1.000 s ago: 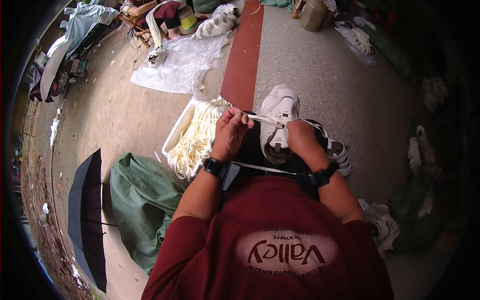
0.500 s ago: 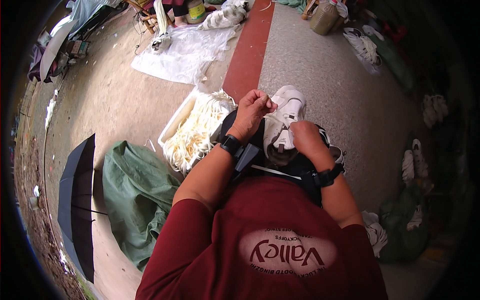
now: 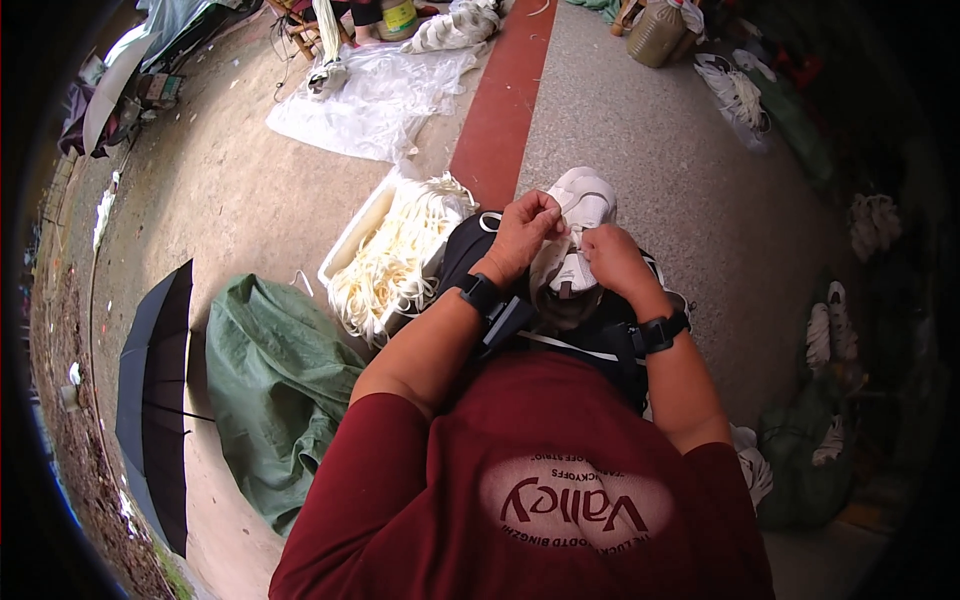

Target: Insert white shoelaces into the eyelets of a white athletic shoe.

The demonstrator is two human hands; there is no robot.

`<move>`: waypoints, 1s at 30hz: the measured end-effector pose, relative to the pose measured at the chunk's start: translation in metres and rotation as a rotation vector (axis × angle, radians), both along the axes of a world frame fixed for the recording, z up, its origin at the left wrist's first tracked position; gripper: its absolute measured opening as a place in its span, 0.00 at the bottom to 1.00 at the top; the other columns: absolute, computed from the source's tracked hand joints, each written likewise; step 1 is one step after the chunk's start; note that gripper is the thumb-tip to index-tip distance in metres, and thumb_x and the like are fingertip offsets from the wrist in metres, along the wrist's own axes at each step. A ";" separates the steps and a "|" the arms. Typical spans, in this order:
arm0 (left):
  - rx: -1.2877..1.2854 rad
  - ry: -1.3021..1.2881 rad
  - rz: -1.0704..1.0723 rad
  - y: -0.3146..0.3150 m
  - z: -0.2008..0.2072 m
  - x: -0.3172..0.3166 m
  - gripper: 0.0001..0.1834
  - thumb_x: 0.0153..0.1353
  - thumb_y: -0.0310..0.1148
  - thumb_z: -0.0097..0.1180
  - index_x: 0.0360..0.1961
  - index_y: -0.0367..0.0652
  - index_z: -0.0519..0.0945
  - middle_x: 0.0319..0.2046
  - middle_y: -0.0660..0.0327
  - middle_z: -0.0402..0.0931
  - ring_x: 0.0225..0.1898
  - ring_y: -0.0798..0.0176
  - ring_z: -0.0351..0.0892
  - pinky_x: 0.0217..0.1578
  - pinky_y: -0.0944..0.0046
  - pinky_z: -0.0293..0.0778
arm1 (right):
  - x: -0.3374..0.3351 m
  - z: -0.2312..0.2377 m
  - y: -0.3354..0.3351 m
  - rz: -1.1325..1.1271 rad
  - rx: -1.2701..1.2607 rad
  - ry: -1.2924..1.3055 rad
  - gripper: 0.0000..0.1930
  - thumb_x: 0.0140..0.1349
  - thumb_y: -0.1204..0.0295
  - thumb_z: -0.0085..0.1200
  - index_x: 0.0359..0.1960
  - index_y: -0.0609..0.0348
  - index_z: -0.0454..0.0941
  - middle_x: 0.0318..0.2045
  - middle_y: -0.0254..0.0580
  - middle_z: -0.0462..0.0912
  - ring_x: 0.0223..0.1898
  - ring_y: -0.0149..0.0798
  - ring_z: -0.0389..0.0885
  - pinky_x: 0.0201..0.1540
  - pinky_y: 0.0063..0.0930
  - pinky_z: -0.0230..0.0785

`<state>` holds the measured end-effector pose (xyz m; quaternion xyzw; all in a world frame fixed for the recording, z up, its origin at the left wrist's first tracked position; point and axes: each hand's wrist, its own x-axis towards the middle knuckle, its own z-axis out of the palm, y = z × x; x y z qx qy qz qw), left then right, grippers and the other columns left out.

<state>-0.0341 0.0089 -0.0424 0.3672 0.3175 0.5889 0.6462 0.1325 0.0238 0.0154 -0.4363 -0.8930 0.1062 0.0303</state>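
Note:
A white sneaker [image 3: 588, 197] with a dark collar rests on my lap, its toe pointing away from me. My left hand [image 3: 527, 230] is at the left of its lacing, thumb and fingers pinched. From the right, my right hand [image 3: 612, 258] is closed over the same lacing. A thin white shoelace seems to run between the fingertips, though the fingers hide most of it. Just left of my knee stands a white box [image 3: 345, 222] heaped with loose cream-white laces [image 3: 395, 262].
A green cloth [image 3: 275, 370] and an open black umbrella [image 3: 155, 400] lie at my left. Ahead, a clear plastic sheet [image 3: 375, 105] covers part of the floor near another person's foot. Several bundled shoes [image 3: 830, 325] and a green sack [image 3: 805, 450] are at the right.
My left hand has moved right and a little down, and my right hand slightly up, so the two are closer together over the sneaker's lacing.

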 end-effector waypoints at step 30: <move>0.767 1.494 0.031 -0.055 0.029 0.005 0.08 0.46 0.31 0.53 0.30 0.42 0.76 0.39 0.57 0.71 0.40 0.53 0.72 0.36 0.60 0.73 | 0.016 -0.036 -0.022 -0.150 0.086 0.567 0.03 0.45 0.82 0.51 0.22 0.61 0.73 0.27 0.48 0.72 0.33 0.51 0.74 0.35 0.39 0.68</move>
